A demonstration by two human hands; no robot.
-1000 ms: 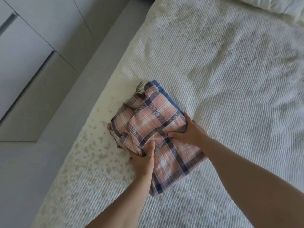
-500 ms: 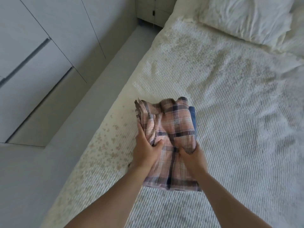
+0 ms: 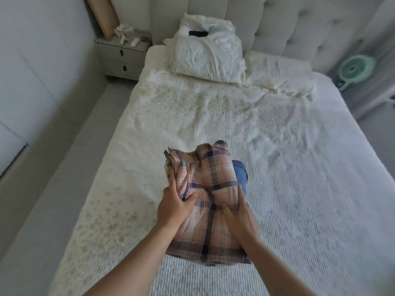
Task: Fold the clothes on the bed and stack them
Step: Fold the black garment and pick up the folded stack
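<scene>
Over by the left wall stands a pale nightstand (image 3: pixel 123 55) with two drawers and some small clutter on top, close beside the head of the bed (image 3: pixel 288 167). Near the middle of the white ribbed bedspread, toward the foot end, both hands hold a folded pink plaid garment (image 3: pixel 208 184). The left hand (image 3: pixel 173 208) grips its bunched left edge, thumb pressed across the cloth and fingers curled underneath. The right hand (image 3: pixel 239 216) clutches the right side, fingers dug into a fold of the plaid. A blue garment (image 3: pixel 240 170) shows just past the plaid's right edge, apparently beneath it. At the head of the bed a crumpled white pillow (image 3: pixel 206 56) carries a small dark object (image 3: pixel 198 33). Far right, off the bed, a mint-green fan (image 3: pixel 355 69) sits beside the tufted headboard (image 3: pixel 277 22).
</scene>
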